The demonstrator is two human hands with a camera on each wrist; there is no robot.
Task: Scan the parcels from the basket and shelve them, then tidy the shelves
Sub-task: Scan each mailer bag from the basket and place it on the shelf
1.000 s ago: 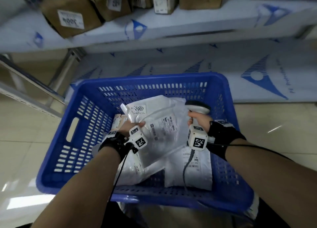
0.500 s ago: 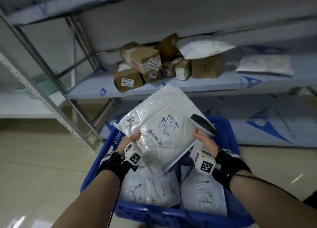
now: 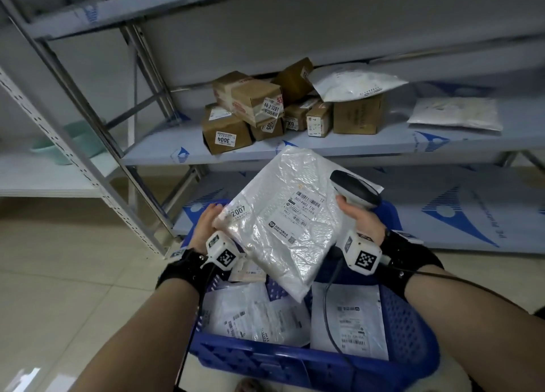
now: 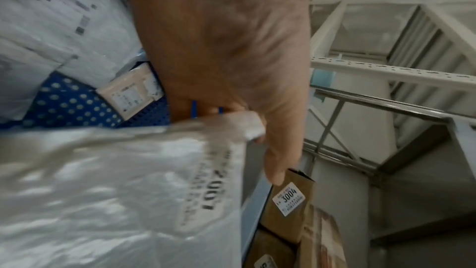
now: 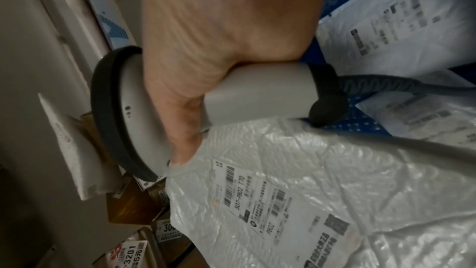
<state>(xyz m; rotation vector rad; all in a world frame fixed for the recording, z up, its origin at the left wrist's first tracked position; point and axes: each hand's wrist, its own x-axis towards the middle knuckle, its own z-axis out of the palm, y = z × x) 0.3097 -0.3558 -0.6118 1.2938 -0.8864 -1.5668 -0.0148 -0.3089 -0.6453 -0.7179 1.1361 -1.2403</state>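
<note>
A white plastic-wrapped parcel (image 3: pixel 283 214) labelled 2007 is held up above the blue basket (image 3: pixel 309 365). My left hand (image 3: pixel 206 225) grips its left corner, thumb on the label side (image 4: pixel 224 109). In my right hand (image 3: pixel 359 219) is a grey corded barcode scanner (image 3: pixel 355 189), fingers wrapped round its handle (image 5: pixel 257 93), and the hand also touches the parcel's right edge (image 5: pixel 283 191). The scanner head sits beside the parcel's barcode label. Several white mailer parcels (image 3: pixel 349 321) lie in the basket below.
A grey metal shelf (image 3: pixel 324 147) stands ahead, carrying several brown cartons (image 3: pixel 227 132), a white mailer on top (image 3: pixel 354 86) and a flat white mailer at the right (image 3: pixel 455 113). A lower shelf board (image 3: pixel 472 211) lies behind the basket. Upright posts (image 3: pixel 88 161) rise at left over tiled floor.
The parcel labelled 2007 came up out of the basket in my left hand, with the scanner hand rising alongside. My view lifted from the basket to the shelf of cartons.
</note>
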